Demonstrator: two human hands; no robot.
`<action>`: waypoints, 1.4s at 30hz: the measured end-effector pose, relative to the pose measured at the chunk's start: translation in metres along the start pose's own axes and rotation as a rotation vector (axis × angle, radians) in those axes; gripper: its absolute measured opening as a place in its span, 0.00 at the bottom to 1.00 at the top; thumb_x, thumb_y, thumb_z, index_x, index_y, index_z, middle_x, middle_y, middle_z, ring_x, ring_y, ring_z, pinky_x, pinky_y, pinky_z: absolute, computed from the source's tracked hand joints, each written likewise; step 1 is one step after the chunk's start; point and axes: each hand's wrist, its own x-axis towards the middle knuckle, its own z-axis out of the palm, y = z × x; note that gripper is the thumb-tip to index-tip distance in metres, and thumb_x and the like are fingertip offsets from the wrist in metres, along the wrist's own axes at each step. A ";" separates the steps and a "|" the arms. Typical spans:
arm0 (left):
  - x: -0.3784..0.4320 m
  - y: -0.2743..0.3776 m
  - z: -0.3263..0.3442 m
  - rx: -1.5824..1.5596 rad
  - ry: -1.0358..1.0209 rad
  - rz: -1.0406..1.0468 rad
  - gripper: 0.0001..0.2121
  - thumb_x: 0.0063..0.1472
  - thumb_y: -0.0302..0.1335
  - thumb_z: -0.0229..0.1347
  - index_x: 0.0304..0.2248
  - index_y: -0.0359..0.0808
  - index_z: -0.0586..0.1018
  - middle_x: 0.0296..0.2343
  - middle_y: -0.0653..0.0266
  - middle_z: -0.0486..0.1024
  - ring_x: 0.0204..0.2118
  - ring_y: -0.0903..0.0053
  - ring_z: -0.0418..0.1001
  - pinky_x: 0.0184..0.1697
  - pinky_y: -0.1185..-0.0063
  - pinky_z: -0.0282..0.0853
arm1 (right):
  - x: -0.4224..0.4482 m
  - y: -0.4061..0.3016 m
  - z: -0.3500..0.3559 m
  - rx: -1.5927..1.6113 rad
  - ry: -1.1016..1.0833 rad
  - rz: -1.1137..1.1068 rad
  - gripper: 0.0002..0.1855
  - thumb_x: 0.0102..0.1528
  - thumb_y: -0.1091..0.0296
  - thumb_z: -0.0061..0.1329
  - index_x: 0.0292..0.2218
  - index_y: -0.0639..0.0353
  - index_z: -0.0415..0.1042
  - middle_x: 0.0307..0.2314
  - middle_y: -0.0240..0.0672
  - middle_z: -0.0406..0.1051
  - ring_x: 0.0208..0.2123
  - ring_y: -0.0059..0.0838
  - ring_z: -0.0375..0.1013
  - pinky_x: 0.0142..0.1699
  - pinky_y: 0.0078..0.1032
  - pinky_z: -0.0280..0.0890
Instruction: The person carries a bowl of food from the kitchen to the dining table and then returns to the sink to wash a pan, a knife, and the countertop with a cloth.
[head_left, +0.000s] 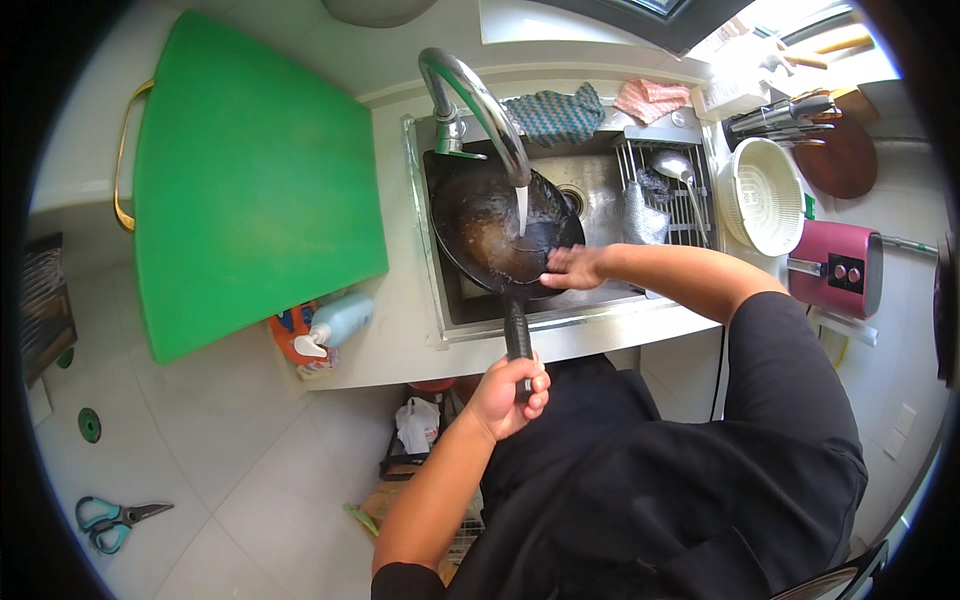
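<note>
My left hand (510, 396) is wrapped around the black handle (516, 330) of a dark wok (480, 225). The wok is tilted inside the stainless steel sink (600, 166), under a curved chrome faucet (480, 97). A stream of water (522, 210) falls into the wok, and brownish water shows in its bowl. At the wok's right rim, my right hand (576, 268) is blurred, its fingers over the inner wall and spread apart. I see nothing held in it.
A drying rack (686, 202) with a ladle (675, 163) spans the sink's right side. Right of it are a white colander (765, 196), a knife block (780, 118) and a maroon appliance (836, 268). A green board (262, 195) and a pump bottle (341, 319) are left.
</note>
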 end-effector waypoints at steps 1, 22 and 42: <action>-0.006 -0.003 0.001 -0.003 0.005 0.003 0.03 0.61 0.23 0.49 0.33 0.41 0.67 0.20 0.66 0.68 0.17 0.78 0.66 0.16 0.82 0.59 | 0.004 0.004 -0.004 -0.115 0.140 0.138 0.54 0.59 0.24 0.12 0.65 0.66 0.44 0.66 0.49 0.37 0.69 0.44 0.34 0.70 0.36 0.31; -0.011 -0.010 0.050 0.085 0.146 0.031 0.03 0.60 0.27 0.51 0.32 0.42 0.68 0.21 0.67 0.70 0.21 0.78 0.68 0.21 0.82 0.63 | -0.043 -0.009 -0.005 0.231 0.103 -0.528 0.37 0.65 0.36 0.17 0.61 0.49 0.61 0.60 0.43 0.59 0.62 0.45 0.57 0.67 0.36 0.49; 0.015 -0.085 0.232 -0.060 0.519 0.414 0.03 0.60 0.27 0.50 0.29 0.40 0.69 0.24 0.72 0.69 0.25 0.82 0.70 0.26 0.82 0.62 | -0.048 -0.082 -0.014 0.937 -0.082 -0.311 0.36 0.65 0.38 0.30 0.53 0.62 0.70 0.52 0.41 0.68 0.56 0.34 0.63 0.61 0.34 0.53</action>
